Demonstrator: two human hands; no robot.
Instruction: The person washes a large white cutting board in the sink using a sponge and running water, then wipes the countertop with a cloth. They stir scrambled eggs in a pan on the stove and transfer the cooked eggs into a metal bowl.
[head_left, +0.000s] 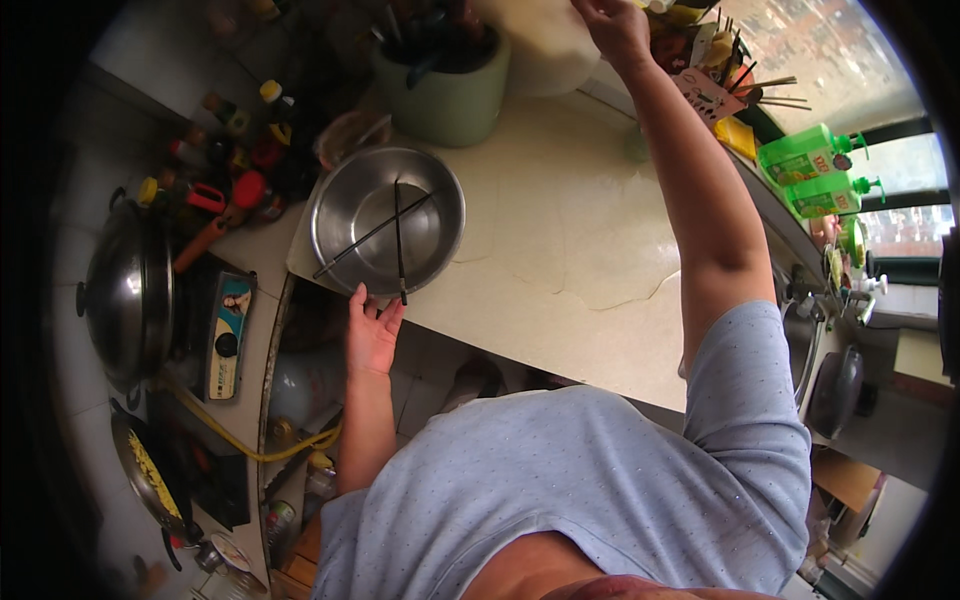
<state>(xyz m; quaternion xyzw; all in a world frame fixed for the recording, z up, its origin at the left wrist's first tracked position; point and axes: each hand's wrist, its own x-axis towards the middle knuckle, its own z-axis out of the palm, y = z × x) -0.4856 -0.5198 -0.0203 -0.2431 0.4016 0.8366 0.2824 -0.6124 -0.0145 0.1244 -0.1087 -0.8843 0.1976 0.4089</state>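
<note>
A stainless steel basin (341, 217) sits at the left front corner of the pale countertop, slightly over its edge. Two dark chopsticks (398, 232) lie crossed over the basin, with one tip out past the near rim. My left hand (373, 330) grips that near rim, palm up, close to the chopstick's end. At the top of the view my right hand (619, 34) reaches far across the counter, beside a blurred whitish bag-like thing (547, 45). Its fingertips run out of the picture, so what they touch is hidden.
A green pot (450, 97) with utensils stands behind the basin. Bottles and jars (247, 187) crowd the left corner. A lidded wok (124, 292) and a pan with yellow food (150, 480) sit on the stove. Green pump bottles (799, 157) line the windowsill.
</note>
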